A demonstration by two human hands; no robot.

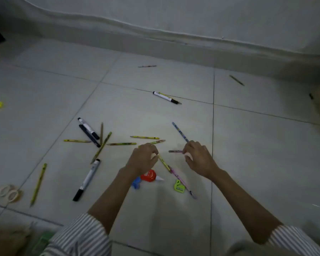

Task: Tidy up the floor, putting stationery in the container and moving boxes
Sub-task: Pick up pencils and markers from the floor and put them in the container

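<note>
Left hand (143, 158): just below the centre of the frame, fingers curled together and pinched on the upper end of a yellow pencil (164, 162) that slants down to the right along the floor.
Right hand (198, 157): right of centre, fingers closed on the end of a short dark pencil (175, 151) that points left; a blue patterned pencil (180, 132) runs up and left from just above the knuckles.
Between the hands, lower: a pink pencil (181, 182), a green sharpener (179, 186) touching it, a red round item (148, 175) and a blue sharpener (136, 182) partly behind the left wrist.
Left of centre: scattered yellow and green pencils and two crossed markers (89, 131); a long white marker (87, 179) lies below them.
Upper centre: another white marker (164, 97) across a pencil.
Lower left edge: two tape rolls (9, 193).
Surface: pale floor tiles (44, 89), with a wall along the top of the frame.
Sleeves: striped (85, 235), at the bottom of the frame.
</note>
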